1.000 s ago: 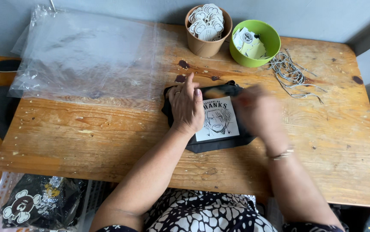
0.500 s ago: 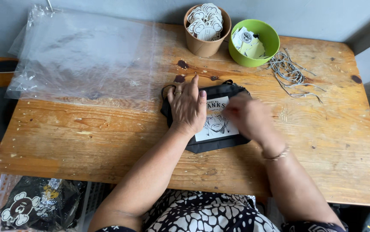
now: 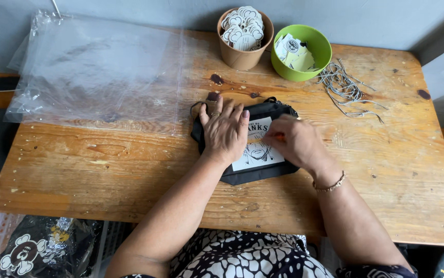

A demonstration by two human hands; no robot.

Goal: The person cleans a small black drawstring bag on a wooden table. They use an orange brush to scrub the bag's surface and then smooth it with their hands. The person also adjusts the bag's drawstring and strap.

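— While the left hand (image 3: 225,131) is lying flat with fingers spread on the black pouch (image 3: 253,141), what is the right hand (image 3: 294,141) doing?

— It is curling over the pouch's right half, fingertips pressing together on the white printed panel (image 3: 257,153). Something orange seems to be showing at the fingertips, but the view is too poor to say what it is pinching.

— Where is the pouch sitting?

— It is lying flat near the middle of the wooden table (image 3: 129,164), towards the far edge, with both hands covering much of its top.

— What is surrounding it?

— Just behind it, a brown paper cup (image 3: 242,49) is standing full of round white tags, and a green bowl (image 3: 314,64) holding more white tags is standing right beside the cup. A loose tangle of silver ball chains (image 3: 348,90) is lying to the right of the bowl. A large clear plastic sheet (image 3: 98,72) is covering the table's far left part, its edge reaching close to the pouch. Below the table's near left edge, a black printed bag (image 3: 36,247) is resting.
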